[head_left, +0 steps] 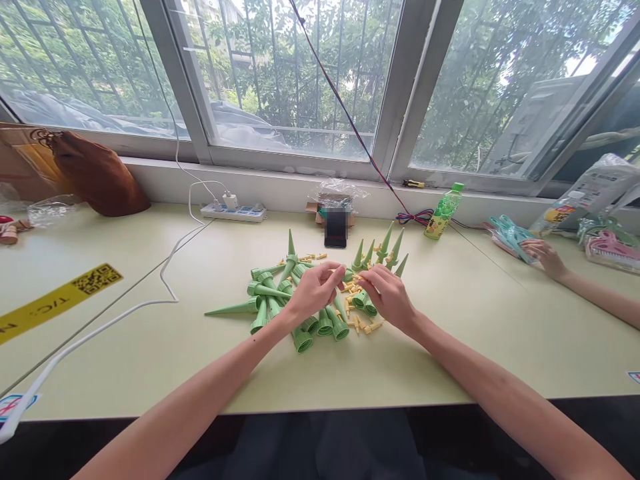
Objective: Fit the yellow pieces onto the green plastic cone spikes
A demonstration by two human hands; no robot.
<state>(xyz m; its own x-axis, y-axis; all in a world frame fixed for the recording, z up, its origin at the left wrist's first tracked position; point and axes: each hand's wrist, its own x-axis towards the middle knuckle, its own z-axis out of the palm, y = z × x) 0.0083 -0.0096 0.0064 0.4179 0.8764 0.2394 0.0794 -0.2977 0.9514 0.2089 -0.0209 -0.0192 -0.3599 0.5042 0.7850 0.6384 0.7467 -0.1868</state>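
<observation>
Green plastic watering spikes lie in a loose pile (270,290) in the middle of the table, mostly to the left of and under my hands. My left hand (317,287) is closed in a pinch on a green watering spike (349,274), most of which is hidden by the fingers. Close beside it, my right hand (385,293) pinches a small yellow valve (357,278) near the spike's wide end. Several loose yellow valves (371,327) are scattered below and between the hands. Beyond my right hand, several spikes (384,243) stand with their points up.
A phone (335,229) leans against a small box at the back. A power strip (233,212), a green drink bottle (444,212) and a brown bag (97,173) stand along the window. A white cable (167,267) crosses the left side. Another person's hand (545,259) touches blue packaged items (510,237) at right.
</observation>
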